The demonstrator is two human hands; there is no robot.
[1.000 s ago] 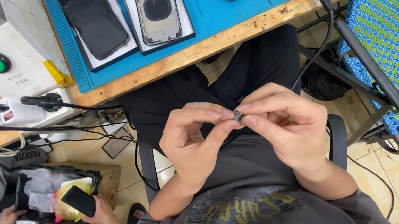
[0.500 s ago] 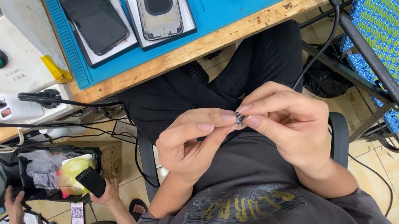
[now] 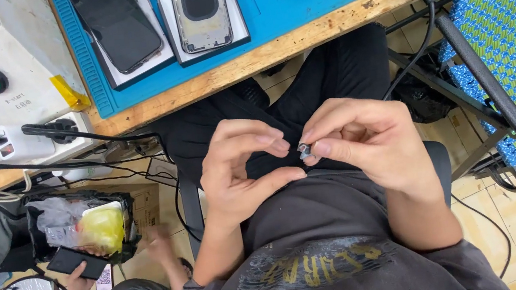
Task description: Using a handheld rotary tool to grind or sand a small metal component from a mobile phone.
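Left hand (image 3: 234, 168) opened away | right hand (image 3: 365, 140) pinches small part (image 3: 304, 152) (dark)

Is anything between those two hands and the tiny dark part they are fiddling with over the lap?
Nothing visible is. The right hand pinches the small dark metallic part in its fingers, and the left hand's fingertips reach it from the other side, above the dark trousers.
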